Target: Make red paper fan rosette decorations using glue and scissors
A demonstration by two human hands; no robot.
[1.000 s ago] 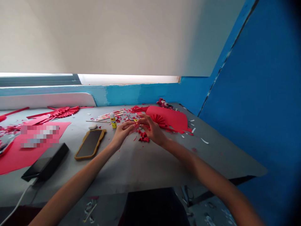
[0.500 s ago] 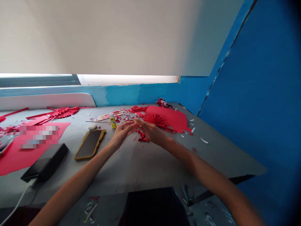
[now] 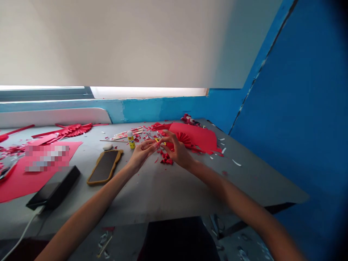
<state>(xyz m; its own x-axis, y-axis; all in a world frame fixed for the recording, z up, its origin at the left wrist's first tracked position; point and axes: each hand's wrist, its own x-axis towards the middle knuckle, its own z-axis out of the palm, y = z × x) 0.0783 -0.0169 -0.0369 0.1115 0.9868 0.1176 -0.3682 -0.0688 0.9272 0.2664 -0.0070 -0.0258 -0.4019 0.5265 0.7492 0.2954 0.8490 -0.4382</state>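
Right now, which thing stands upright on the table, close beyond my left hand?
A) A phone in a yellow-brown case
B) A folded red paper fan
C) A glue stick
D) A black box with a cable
C: the glue stick, with its yellow body and white cap, stands on its end on the grey table, just beyond the left hand.

Person's own body, items visible: left forearm [image 3: 87, 214], bare; right forearm [image 3: 239, 203], bare; left hand [image 3: 141, 155], bare; right hand [image 3: 177, 154], bare; dark garment [image 3: 178, 241], near-black, lower edge of view.
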